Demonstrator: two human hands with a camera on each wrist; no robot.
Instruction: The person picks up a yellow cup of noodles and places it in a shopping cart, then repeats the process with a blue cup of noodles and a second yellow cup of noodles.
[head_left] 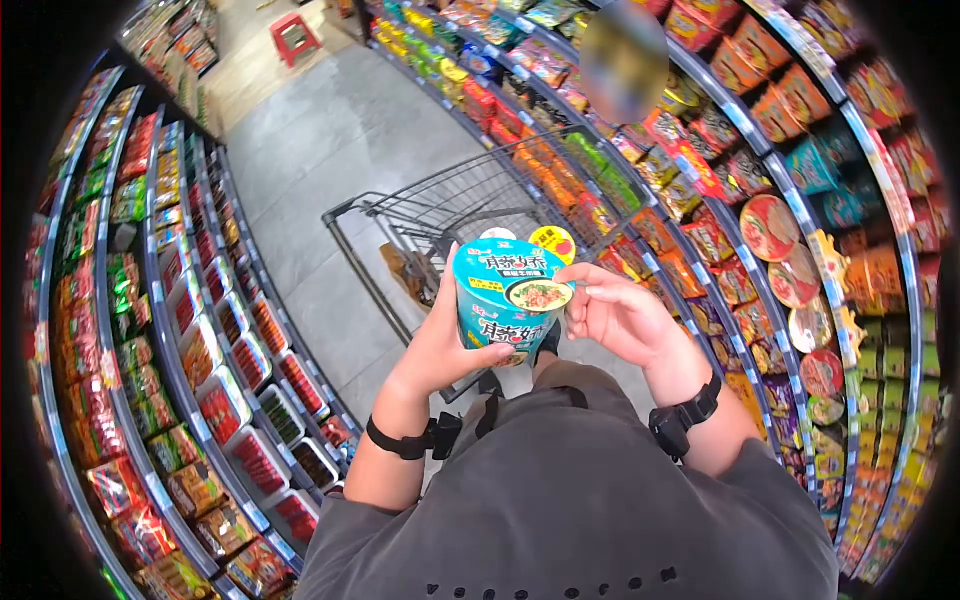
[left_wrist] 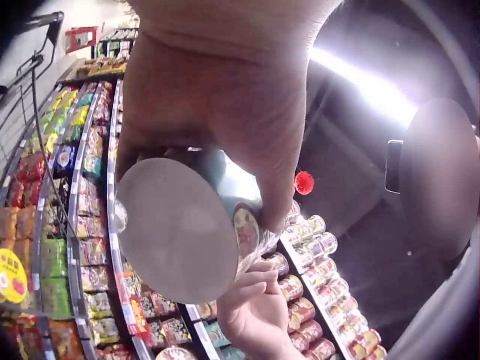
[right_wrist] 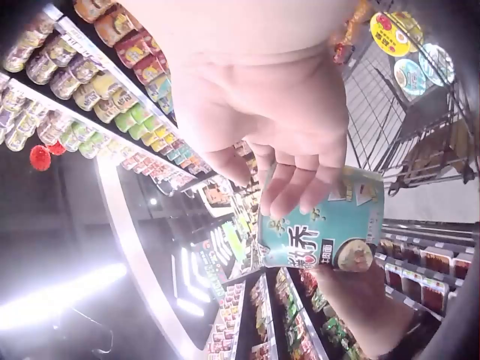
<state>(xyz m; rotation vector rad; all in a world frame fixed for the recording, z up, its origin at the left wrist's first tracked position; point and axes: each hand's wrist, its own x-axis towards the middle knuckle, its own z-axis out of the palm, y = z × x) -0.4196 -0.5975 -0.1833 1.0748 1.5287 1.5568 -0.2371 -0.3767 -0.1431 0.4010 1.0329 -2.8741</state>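
Note:
A teal instant noodle cup (head_left: 500, 262) with a picture of a bowl on its lid is held up before my torso. My left hand (head_left: 440, 335) grips it from the left, the thumb lying across its front. Its pale round bottom (left_wrist: 176, 232) faces the left wrist camera. On the other side, my right hand (head_left: 632, 318) is at the cup's right edge, its fingers loosely bent and the fingertips right at the rim. In the right wrist view the right fingers (right_wrist: 304, 180) overlap the teal side wall without wrapping round it.
A dark wire shopping cart (head_left: 440, 205) stands just beyond the cup, with a yellow round sign (head_left: 552, 242) on it. Shelves of packaged food (head_left: 740, 150) line the right, and more shelves (head_left: 200, 330) line the left. Farther up the grey aisle is a red stool (head_left: 295, 38).

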